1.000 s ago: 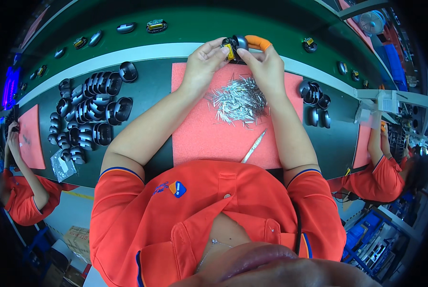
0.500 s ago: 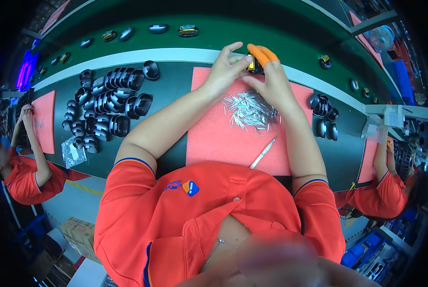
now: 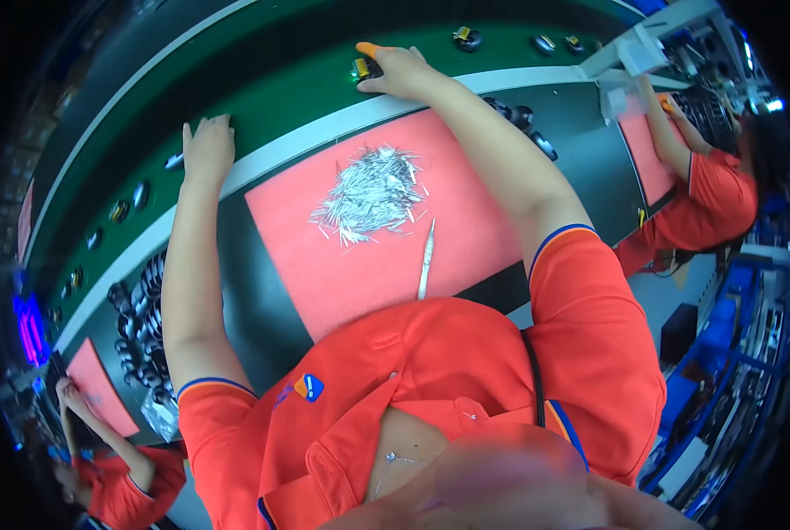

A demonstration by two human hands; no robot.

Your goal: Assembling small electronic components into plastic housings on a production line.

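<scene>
Over the green belt (image 3: 271, 115) at the far side, my right hand (image 3: 399, 72) has its thumb and an orange-covered finger around a small black housing (image 3: 365, 70) with a yellow and green inside. My left hand (image 3: 209, 152) reaches onto the belt further left, its fingers stretched out and partly apart. Beside it lies a dark oval shell (image 3: 174, 161); whether the fingers touch it I cannot tell. Between my arms, a heap of thin silvery pins (image 3: 373, 194) rests on a pink mat (image 3: 289, 256). A white pen-like tool (image 3: 427, 261) lies nearer to me.
Black curved shells (image 3: 134, 327) stand in rows beyond my left forearm, near a clear plastic bag (image 3: 160, 415). More black shells (image 3: 523, 119) sit behind my right arm. Other housings (image 3: 466, 38) lie along the belt. Co-workers sit on both sides.
My hands, together on the black housing before, have parted. The left has gone out left over the belt; the right has the housing at the belt. The whole view has turned.
</scene>
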